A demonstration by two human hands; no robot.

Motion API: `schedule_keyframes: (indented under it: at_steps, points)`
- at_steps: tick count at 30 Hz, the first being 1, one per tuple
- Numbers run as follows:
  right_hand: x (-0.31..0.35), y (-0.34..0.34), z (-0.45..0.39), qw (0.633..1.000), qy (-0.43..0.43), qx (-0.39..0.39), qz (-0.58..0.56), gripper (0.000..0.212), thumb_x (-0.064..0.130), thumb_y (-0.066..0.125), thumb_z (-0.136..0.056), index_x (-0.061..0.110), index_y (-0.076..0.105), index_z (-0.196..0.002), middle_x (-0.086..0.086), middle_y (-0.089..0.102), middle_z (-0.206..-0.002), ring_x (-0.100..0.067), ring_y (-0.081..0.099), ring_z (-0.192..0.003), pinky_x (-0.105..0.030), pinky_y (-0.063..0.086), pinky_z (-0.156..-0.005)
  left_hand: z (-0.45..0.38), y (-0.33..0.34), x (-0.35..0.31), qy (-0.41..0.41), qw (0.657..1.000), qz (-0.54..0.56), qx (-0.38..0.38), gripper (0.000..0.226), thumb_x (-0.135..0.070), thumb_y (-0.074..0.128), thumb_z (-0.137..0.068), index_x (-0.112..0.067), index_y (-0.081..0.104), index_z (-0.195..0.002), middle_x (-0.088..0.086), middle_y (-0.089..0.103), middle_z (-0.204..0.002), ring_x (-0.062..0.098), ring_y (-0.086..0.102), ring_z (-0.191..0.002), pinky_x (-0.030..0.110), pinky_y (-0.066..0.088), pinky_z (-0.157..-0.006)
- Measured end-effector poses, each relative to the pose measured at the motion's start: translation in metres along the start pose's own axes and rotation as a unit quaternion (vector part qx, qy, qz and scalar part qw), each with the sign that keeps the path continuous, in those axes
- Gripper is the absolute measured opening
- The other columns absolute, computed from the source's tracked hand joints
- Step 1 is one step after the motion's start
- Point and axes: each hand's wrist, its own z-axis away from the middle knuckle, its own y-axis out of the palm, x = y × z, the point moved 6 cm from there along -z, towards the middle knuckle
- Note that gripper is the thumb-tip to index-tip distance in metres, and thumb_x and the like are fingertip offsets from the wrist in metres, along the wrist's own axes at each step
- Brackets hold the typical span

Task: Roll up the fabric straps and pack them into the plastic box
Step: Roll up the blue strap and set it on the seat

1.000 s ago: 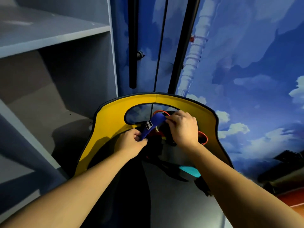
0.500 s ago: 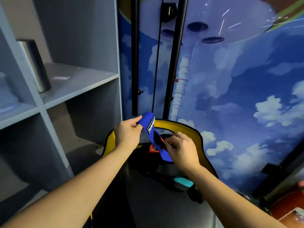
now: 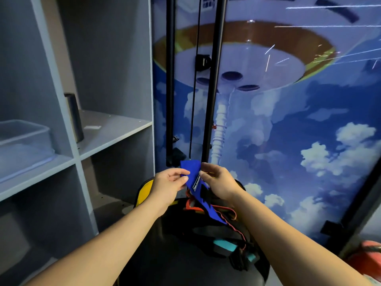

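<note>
A blue fabric strap (image 3: 194,178) with a small black-and-white label is held up in front of me. My left hand (image 3: 168,185) pinches its upper left edge. My right hand (image 3: 219,180) pinches the strap's right edge near the top. The strap's tail hangs down to a pile of other straps (image 3: 224,242), orange, teal and black, lying on a black seat with a yellow back (image 3: 144,191). A clear plastic box (image 3: 22,145) stands on a grey shelf at the left, well apart from both hands.
Grey shelving (image 3: 115,131) fills the left side, with a dark metal cylinder (image 3: 75,117) standing on one shelf. Two black poles (image 3: 171,79) rise behind the seat against a blue sky mural (image 3: 299,141). An orange object (image 3: 367,259) sits at the lower right.
Both hands have lifted the blue strap up off the pile on the seat. My view has tilted upward, and the plastic box has come into view on the left.
</note>
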Motion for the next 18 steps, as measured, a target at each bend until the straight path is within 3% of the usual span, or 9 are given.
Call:
schedule_keyframes:
  at_steps: [3,6,11,14,18]
  points:
    - [0.004,-0.007,-0.005,0.998,0.011,0.003,-0.058,0.035,0.021,0.07,-0.094,0.007,0.066,-0.126,-0.005,0.071,-0.112,-0.014,0.067,-0.101,-0.034,0.052,-0.102,-0.009,0.001,-0.004,0.002,1.0,-0.01,0.016,0.018,0.005,0.065,-0.091,-0.011,0.059,-0.085,0.01,0.076,-0.089,0.028,0.074,-0.093,0.041,0.061,-0.081]
    - [0.007,-0.016,-0.01,0.996,0.005,0.027,-0.087,0.012,0.015,0.071,-0.092,0.006,0.071,-0.101,-0.009,0.072,-0.093,-0.012,0.067,-0.083,-0.028,0.055,-0.086,-0.02,0.002,-0.005,-0.011,1.0,-0.02,0.019,0.024,0.001,0.065,-0.092,-0.012,0.046,-0.091,0.013,0.076,-0.099,0.026,0.075,-0.095,0.041,0.061,-0.08]
    - [0.005,-0.024,-0.021,0.991,0.015,0.023,-0.128,0.003,0.011,0.073,-0.09,0.009,0.075,-0.092,-0.005,0.076,-0.086,-0.014,0.071,-0.077,-0.025,0.057,-0.074,-0.033,0.005,0.003,-0.043,0.999,0.017,0.0,0.028,-0.008,0.073,-0.09,-0.016,0.056,-0.11,0.007,0.075,-0.103,0.022,0.074,-0.095,0.039,0.06,-0.085]
    - [-0.004,-0.026,-0.027,0.98,0.034,-0.003,-0.197,0.011,0.01,0.073,-0.09,0.002,0.076,-0.097,-0.009,0.077,-0.089,-0.014,0.071,-0.076,-0.023,0.056,-0.069,-0.037,0.01,0.009,-0.055,0.998,0.028,0.019,0.03,-0.013,0.074,-0.09,-0.017,0.063,-0.117,0.004,0.077,-0.101,0.021,0.075,-0.094,0.035,0.059,-0.085]
    - [-0.009,-0.028,-0.036,0.967,0.046,-0.025,-0.25,0.017,0.01,0.074,-0.088,-0.002,0.075,-0.101,-0.012,0.076,-0.09,-0.015,0.07,-0.073,-0.022,0.054,-0.064,-0.031,0.029,0.029,-0.075,0.994,-0.021,0.072,0.011,-0.013,0.07,-0.093,-0.02,0.074,-0.099,0.001,0.079,-0.095,0.023,0.074,-0.097,0.04,0.055,-0.093]
